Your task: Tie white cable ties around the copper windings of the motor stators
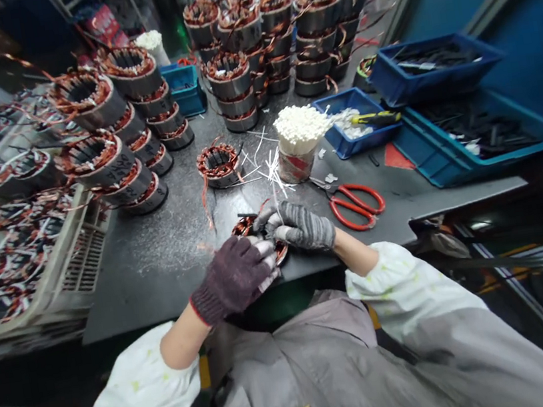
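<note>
Stator (243,226) part-hid by hands (237,272) | loose strips (274,171), 2nd stator (220,178) bhd | scissors (334,188) R

Both forearms angle inward, so the 2 gloved hands come close together before the torso (313,359). The left hand (236,274), in a dark purplish glove, lies back upward, its pale-tipped fingers (264,248) bent. The right hand (302,226), in a striped grey glove, curls its fingers inward. Skin shows at the left wrist (184,340) and right wrist (356,252).

Left hand (240,275) maroon-gloved, right hand (303,224) grey-gloved (striped); white sleeves (134,388) green-flecked.
</note>
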### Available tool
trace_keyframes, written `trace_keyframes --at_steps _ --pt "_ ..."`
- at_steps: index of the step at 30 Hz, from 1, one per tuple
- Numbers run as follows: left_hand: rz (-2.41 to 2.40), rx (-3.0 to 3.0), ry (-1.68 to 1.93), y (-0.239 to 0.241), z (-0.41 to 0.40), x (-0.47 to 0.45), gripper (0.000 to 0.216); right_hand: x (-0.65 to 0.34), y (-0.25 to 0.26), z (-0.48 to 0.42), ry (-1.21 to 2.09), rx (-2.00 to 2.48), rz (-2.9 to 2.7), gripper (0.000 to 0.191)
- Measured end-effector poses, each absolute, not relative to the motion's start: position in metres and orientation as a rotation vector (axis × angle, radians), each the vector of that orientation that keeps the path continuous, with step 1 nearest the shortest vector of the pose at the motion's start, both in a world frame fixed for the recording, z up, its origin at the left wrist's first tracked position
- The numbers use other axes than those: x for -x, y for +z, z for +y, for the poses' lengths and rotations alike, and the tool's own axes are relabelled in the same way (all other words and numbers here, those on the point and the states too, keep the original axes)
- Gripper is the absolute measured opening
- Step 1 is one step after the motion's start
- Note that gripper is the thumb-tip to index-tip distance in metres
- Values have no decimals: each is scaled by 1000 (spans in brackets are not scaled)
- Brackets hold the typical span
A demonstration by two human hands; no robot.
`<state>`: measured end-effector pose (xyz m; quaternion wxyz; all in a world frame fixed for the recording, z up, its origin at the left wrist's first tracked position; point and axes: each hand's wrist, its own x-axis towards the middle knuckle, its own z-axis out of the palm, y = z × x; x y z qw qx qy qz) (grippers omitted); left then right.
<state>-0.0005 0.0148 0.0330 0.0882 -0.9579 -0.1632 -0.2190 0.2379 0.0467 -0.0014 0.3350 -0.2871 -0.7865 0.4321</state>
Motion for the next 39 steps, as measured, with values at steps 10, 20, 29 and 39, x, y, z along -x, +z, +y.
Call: trace_keyframes --at_steps 10,20,29,39 --pt "-985 2696 -974 5 -24 -3 34 -327 6 120 477 1362 -1043 24" --pt "-988 2754 -911 -2 0 8 30 -338 17 137 322 1216 -1004 12" --pt "-1039 2793 -846 4 -1 8 31 -323 42 100 481 1093 -988 21" --pt "-1123 2773 -879 3 0 6 22 -325 42 92 627 1106 -1093 19"
